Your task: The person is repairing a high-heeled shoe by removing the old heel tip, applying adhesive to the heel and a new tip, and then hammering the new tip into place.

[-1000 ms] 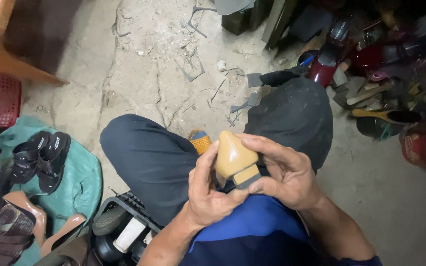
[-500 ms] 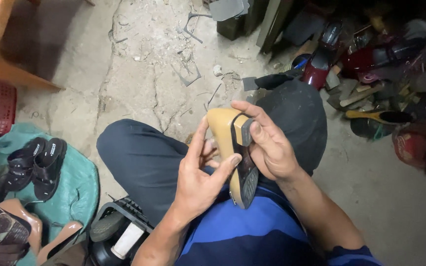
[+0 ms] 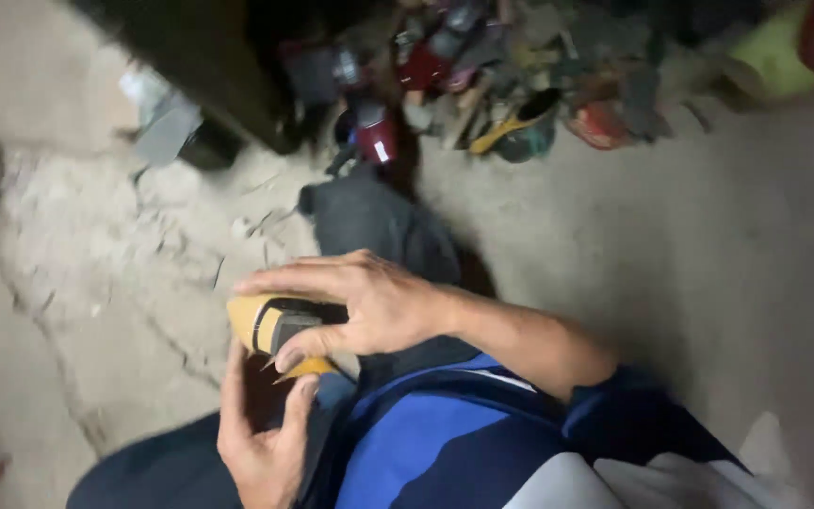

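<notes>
shoe, yellow with a dark heel, is gripped over the lap by the right hand, fingers curled around it; the left hand is cupped beneath, fingers loosely together.

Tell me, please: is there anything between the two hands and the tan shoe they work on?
Nothing visible. The right hand lies directly on the tan shoe, fingers wrapped over it. The left hand is just below, its thumb reaching up to the shoe's lower edge. The blur hides whether it touches.
</notes>
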